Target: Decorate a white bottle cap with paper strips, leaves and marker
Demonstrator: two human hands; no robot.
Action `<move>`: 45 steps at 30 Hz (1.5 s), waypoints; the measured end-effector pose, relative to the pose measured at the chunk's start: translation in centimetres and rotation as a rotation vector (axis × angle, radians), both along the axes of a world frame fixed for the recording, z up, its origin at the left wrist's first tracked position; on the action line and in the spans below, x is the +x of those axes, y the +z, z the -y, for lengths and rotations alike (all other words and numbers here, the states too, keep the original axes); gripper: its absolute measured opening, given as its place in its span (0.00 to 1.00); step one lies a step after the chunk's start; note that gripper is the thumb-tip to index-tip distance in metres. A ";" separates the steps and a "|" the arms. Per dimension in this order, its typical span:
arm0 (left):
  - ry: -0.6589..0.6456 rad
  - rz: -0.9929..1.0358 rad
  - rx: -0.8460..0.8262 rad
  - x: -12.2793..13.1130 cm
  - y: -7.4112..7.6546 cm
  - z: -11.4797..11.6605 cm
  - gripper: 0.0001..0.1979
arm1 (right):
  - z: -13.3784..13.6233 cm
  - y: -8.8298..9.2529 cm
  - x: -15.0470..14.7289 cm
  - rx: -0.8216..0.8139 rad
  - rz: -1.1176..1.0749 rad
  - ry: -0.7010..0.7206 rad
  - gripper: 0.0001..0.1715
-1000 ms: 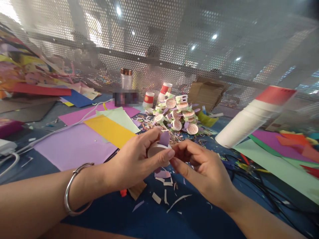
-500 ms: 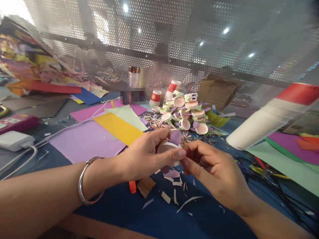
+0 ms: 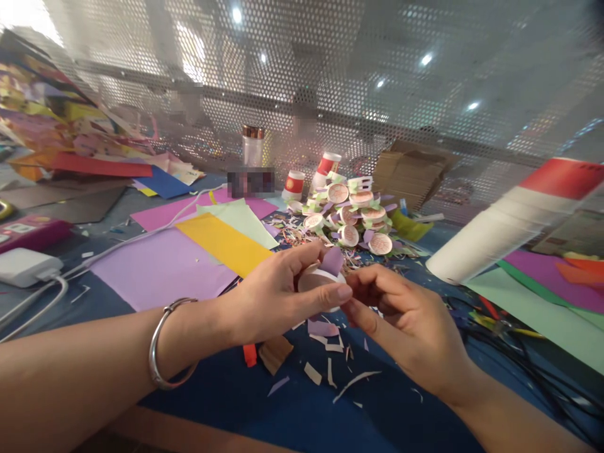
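Observation:
My left hand (image 3: 274, 296) is closed round a small round white cap (image 3: 315, 281) with a purple paper petal (image 3: 333, 260) sticking up from it. A silver bangle (image 3: 165, 343) sits on that wrist. My right hand (image 3: 406, 321) meets it from the right, fingers pinched against the cap's edge. Both hands hover above the blue table cover (image 3: 292, 402), over paper scraps (image 3: 330, 358). Behind them lies a pile of finished caps with purple and green petals (image 3: 352, 217).
Purple (image 3: 155, 267), yellow (image 3: 224, 242) and pale green (image 3: 245, 220) paper sheets lie at left. A tilted stack of red-rimmed paper cups (image 3: 514, 220) stands at right over green and purple sheets (image 3: 542, 308). White charger and cable (image 3: 23, 267) at far left. Perforated metal screen behind.
The view shifted slightly between the earliest frame and now. The hands stay together on the cap; a purple scrap now lies on the cover beneath them.

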State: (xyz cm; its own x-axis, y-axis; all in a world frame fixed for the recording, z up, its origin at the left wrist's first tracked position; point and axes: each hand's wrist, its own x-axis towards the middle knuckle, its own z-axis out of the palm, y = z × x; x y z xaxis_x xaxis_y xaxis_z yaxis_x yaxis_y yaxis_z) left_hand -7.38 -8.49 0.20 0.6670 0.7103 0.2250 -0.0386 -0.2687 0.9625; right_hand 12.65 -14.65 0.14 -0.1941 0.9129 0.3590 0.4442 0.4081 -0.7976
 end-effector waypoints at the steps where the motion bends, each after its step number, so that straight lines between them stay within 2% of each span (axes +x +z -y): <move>1: -0.010 0.011 -0.005 0.0 0.0 0.0 0.17 | 0.0 0.0 0.0 0.008 0.000 0.000 0.06; 15: -0.055 0.043 -0.082 0.1 -0.3 0.1 0.17 | 0.2 0.2 -0.1 0.005 0.004 0.033 0.05; 26: -0.030 0.059 -0.186 0.6 -0.1 0.5 0.19 | 0.0 0.4 -0.2 -0.012 0.014 0.001 0.06; 33: -0.033 0.087 -0.179 0.6 -0.4 0.2 0.16 | -0.2 0.4 -0.4 -0.050 0.018 0.034 0.07; 40: -0.052 0.057 -0.159 0.4 0.0 0.3 0.14 | 0.0 0.3 -0.1 -0.079 -0.012 0.053 0.08; 45: -0.079 0.050 -0.207 0.3 0.3 0.2 0.15 | -0.1 0.4 0.0 -0.090 -0.038 0.050 0.09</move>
